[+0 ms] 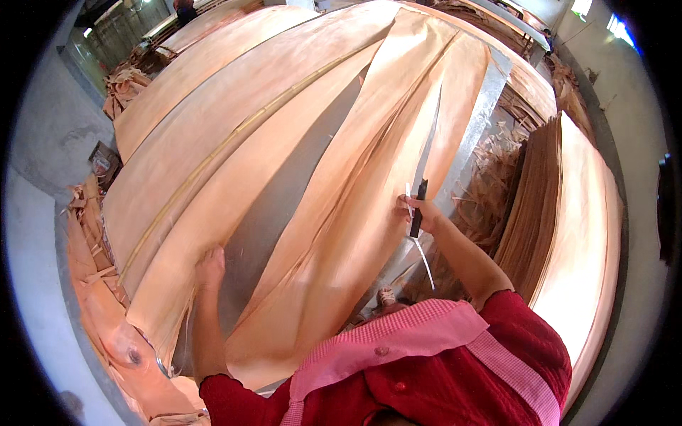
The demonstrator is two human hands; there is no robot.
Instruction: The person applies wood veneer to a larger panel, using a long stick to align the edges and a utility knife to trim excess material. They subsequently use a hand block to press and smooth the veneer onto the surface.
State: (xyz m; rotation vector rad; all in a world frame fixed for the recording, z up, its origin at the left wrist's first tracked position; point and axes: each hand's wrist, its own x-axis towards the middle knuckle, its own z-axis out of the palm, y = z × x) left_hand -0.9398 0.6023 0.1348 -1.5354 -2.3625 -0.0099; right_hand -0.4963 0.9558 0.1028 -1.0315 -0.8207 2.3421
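Long thin sheets of wood veneer lie over a grey metal-topped table (273,202). My left hand (210,268) is closed at the right edge of the left veneer sheet (245,192); the fingertips are hidden, but it appears to pinch that edge. In my right hand (420,214) is a narrow black tool (420,202) with a white strip (425,263) hanging from it; its exact kind is unclear. That hand rests by the right edge of a wrinkled, folded veneer sheet (355,192). Bare metal shows between the two sheets.
A thin bamboo-like pole (234,135) lies along the sheets on the left. At right stands a tall stack of veneer (568,234), with torn scraps (490,177) on the floor beside the table. More scraps (106,305) lie at left along the wall (42,234).
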